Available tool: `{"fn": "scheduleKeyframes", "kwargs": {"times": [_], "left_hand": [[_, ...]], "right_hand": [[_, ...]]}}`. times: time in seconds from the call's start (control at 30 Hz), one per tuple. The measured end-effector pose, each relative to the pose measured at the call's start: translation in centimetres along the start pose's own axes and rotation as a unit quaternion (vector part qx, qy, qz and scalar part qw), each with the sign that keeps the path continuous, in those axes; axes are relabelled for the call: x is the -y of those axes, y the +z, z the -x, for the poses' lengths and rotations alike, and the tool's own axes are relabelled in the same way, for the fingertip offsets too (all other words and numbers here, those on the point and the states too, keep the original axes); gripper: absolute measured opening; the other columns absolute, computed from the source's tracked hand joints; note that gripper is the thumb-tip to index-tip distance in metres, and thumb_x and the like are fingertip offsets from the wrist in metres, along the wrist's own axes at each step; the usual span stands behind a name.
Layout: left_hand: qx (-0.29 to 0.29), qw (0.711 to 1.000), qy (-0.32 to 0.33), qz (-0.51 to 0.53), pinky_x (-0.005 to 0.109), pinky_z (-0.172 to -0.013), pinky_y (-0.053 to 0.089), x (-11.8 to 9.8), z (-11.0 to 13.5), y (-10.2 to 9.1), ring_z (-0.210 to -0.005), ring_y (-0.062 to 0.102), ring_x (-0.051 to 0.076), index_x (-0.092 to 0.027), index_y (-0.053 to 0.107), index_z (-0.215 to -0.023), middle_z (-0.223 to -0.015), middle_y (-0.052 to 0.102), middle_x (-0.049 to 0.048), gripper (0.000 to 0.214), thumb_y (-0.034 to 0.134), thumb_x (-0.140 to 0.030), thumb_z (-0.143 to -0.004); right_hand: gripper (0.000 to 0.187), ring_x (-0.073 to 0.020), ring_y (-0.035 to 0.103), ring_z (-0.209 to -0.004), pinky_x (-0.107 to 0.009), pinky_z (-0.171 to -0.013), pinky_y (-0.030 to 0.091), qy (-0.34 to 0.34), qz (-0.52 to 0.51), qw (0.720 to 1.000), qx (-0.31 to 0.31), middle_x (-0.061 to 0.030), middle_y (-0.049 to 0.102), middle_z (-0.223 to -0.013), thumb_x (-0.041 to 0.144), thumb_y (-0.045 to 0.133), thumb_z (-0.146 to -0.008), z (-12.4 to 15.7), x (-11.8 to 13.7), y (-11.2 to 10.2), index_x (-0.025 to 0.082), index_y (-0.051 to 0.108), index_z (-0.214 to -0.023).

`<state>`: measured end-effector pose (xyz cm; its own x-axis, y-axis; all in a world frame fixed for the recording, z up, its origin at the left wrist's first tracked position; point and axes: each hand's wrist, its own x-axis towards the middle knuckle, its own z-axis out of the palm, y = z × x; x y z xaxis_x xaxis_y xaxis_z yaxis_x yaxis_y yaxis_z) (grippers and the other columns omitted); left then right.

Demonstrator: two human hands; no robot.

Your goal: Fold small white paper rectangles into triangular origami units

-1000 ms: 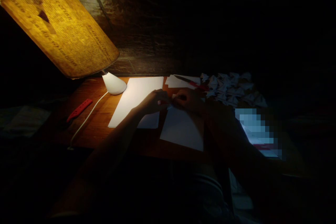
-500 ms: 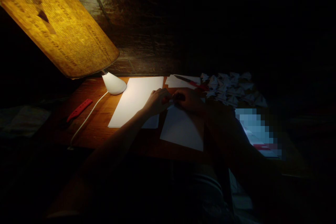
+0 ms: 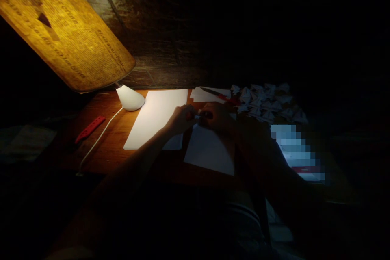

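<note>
Between the fingertips of both hands is a small piece of white paper [image 3: 198, 116], mostly hidden by the fingers. My left hand [image 3: 182, 115] is closed on its left side, lit by the lamp. My right hand [image 3: 215, 114] pinches it from the right, in deep shadow. Both hands are held over the top end of a white paper sheet [image 3: 210, 150] on the wooden table. Left of it lies a brighter stack of white paper [image 3: 158, 115], partly behind my left hand and forearm.
A lamp with a printed yellow shade [image 3: 70, 40] and white base [image 3: 131, 98] stands at left, its cord [image 3: 100, 138] crossing the table [image 3: 106, 158]. Near it lies a red-handled tool [image 3: 90, 128]. Red-handled scissors [image 3: 224, 96], several folded paper shapes [image 3: 262, 101] and a lit, blurred-out screen [image 3: 297, 152] are at right.
My fingers have shifted slightly around the small paper, and a bit more of it shows between the hands. The whole view has moved a little, so everything sits slightly further left.
</note>
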<state>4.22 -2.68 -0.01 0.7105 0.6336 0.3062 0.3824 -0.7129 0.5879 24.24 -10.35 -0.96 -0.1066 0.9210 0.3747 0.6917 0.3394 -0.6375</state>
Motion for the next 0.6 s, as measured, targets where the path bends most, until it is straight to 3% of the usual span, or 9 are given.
{"fn": "scheduleKeyframes", "kwargs": {"times": [0.17,0.3,0.6], "left_hand": [[-0.091,0.990,0.000,0.110,0.028,-0.073,0.053,0.0,-0.1,0.0,-0.075,0.066,0.014,-0.018,0.071,-0.088,-0.081,0.074,0.0020,0.015,0.081,-0.027,-0.081],[-0.107,0.986,-0.008,0.129,0.029,-0.074,0.053,-0.2,-0.2,-0.3,-0.075,0.066,0.015,-0.019,0.075,-0.085,-0.079,0.075,0.0030,0.018,0.079,-0.036,-0.084],[-0.137,0.982,-0.001,0.127,0.033,-0.076,0.054,-0.4,-0.2,-0.7,-0.073,0.067,0.016,-0.020,0.076,-0.076,-0.076,0.077,0.0037,0.025,0.080,-0.042,-0.086]], "right_hand": [[0.012,-0.0174,0.060,-0.077,-0.032,-0.071,0.043,0.003,-0.026,0.998,-0.058,-0.0037,0.068,-0.087,0.030,0.080,-0.086,-0.1,1.0,-0.2,0.019,0.075,-0.082],[0.013,-0.0189,0.060,-0.079,-0.033,-0.072,0.045,0.000,-0.033,0.994,-0.100,-0.0044,0.067,-0.087,0.031,0.077,-0.089,0.1,2.0,-0.3,0.021,0.075,-0.081],[0.025,-0.0177,0.060,-0.074,-0.032,-0.069,0.044,0.006,-0.016,0.997,-0.073,-0.0039,0.069,-0.083,0.045,0.077,-0.091,0.2,2.3,-0.2,0.022,0.076,-0.082]]}}
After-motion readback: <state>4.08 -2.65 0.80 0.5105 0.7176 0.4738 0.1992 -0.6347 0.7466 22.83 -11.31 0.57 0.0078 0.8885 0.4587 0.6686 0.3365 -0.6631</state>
